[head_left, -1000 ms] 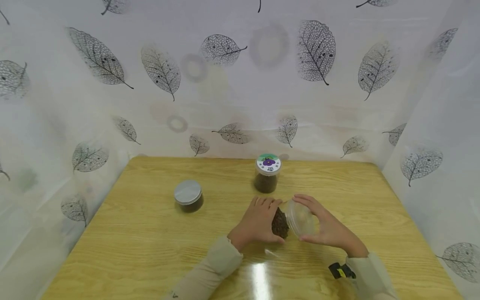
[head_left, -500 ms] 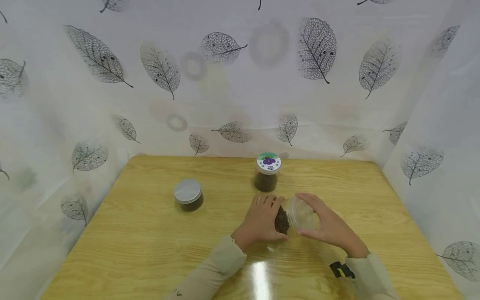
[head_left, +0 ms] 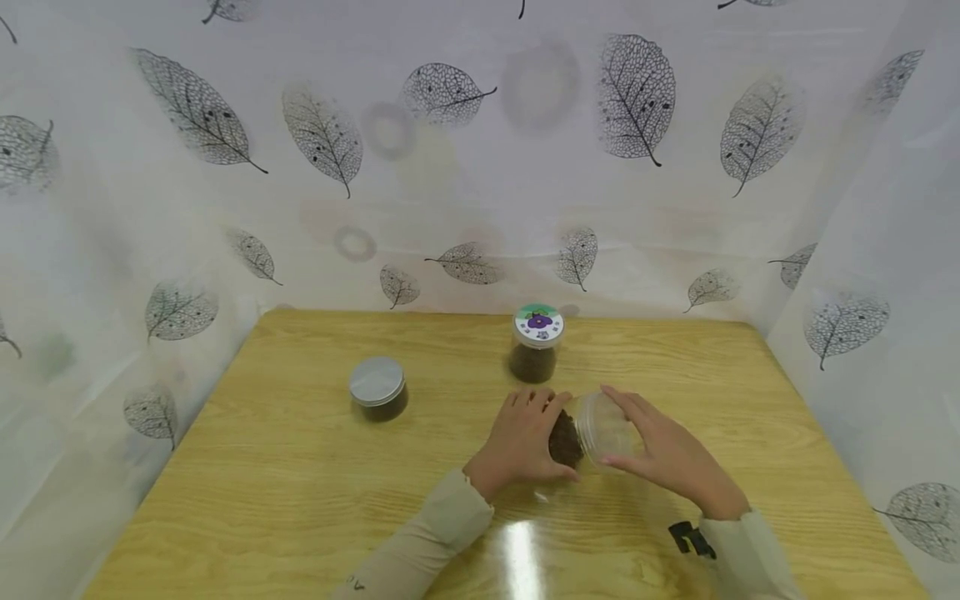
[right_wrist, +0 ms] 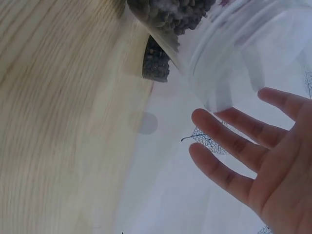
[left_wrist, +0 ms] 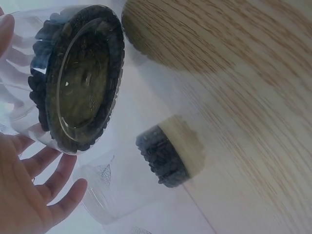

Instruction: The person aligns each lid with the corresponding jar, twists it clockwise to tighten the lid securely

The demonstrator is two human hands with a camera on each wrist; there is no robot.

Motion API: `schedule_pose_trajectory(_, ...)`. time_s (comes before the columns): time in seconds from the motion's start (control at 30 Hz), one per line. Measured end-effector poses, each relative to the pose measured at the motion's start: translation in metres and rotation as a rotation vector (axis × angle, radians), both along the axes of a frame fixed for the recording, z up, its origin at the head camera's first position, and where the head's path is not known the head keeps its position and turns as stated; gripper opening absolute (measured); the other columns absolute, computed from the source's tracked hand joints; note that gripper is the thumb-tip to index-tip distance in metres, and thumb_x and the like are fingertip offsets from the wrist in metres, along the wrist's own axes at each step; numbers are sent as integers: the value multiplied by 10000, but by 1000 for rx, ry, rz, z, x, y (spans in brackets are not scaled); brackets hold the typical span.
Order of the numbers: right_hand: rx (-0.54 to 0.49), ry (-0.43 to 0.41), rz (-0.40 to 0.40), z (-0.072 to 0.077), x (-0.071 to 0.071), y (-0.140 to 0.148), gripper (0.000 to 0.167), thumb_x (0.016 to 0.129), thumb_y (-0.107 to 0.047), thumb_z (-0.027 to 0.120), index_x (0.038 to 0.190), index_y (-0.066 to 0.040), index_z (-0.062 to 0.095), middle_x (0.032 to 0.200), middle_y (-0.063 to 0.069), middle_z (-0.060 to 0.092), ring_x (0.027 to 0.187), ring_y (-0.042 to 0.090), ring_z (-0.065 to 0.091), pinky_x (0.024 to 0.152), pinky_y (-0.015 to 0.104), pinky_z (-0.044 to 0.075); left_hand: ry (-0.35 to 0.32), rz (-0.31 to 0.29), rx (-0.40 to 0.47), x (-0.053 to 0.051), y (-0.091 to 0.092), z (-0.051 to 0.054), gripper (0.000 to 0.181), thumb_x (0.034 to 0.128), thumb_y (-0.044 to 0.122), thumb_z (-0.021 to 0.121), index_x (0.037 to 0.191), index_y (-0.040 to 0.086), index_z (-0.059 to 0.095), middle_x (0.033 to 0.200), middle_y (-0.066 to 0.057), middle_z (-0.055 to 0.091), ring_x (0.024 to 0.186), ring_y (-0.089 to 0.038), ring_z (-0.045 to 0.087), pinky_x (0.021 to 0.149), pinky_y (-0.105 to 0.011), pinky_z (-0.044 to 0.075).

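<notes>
My left hand [head_left: 517,442] grips a clear jar [left_wrist: 83,78] round its side, part filled with small dark bean-like pieces. The jar is tipped over, its round base facing the camera in the left wrist view. On the right, my right hand [head_left: 671,458] holds a clear round lid [head_left: 609,425] between thumb and fingers, at the jar's mouth end. Whether the lid is loose or still threaded on, I cannot tell. In the right wrist view several fingers [right_wrist: 226,168] stretch out beside the ridged clear rim.
Behind my hands stands a jar with a purple-flower label [head_left: 537,325] and dark contents. A low jar with a silver lid [head_left: 377,383] is to the left. The wooden table [head_left: 300,492] ends at a leaf-printed curtain [head_left: 480,192].
My right hand has shifted slightly right with the lid and its wrist has turned a little. My left hand has moved slightly right with the jar. The other jars stay put.
</notes>
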State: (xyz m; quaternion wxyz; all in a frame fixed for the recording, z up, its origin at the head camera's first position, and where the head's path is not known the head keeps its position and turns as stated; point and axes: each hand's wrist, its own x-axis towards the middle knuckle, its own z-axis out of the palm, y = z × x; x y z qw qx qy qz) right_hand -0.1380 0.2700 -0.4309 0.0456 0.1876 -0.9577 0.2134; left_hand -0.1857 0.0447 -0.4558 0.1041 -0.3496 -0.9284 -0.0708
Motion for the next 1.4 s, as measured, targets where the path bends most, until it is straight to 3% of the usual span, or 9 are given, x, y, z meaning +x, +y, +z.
schedule_pose_trajectory(0.13,-13,-20,26,4,1,5,973,709,-479,766,1486,-195,254,1386,125,436,1133,349,553,765,496,533,-1,-5,7,-1,0,-1,1098,529,797,681,1409,221,365,1224,10,540,1110,-207,524,973,-388,435)
schedule_pose_trajectory(0.33,-22,48,155,8,-1,10,1112,570,-284,887,1478,-120,268,1442,205,356,1242,449,431,856,561,500,-8,2,7,-1,-1,0,1100,528,806,673,1409,224,367,1228,13,539,1104,-202,522,956,-386,440)
schedule_pose_trajectory(0.63,-22,46,241,10,-6,10,1157,530,-160,903,1483,-98,250,1476,213,317,1292,442,372,913,543,476,-50,13,-11,-3,-1,1,1107,531,796,682,1415,218,352,1272,1,522,1154,-218,507,994,-408,422)
schedule_pose_trajectory(1.1,-13,89,248,9,-8,8,1101,544,-221,904,1460,-95,307,1405,125,447,1248,316,463,953,488,469,-49,-3,-9,-2,-4,3,1102,532,793,685,1389,169,386,1303,-15,528,1193,-232,499,1016,-418,414)
schedule_pose_trajectory(1.4,3,88,178,6,-6,7,1053,586,-308,882,1455,-114,321,1269,91,533,1039,260,582,777,409,539,-52,-11,-10,-3,-5,4,1090,536,787,689,1385,165,403,1314,-20,526,1207,-236,496,1025,-428,406)
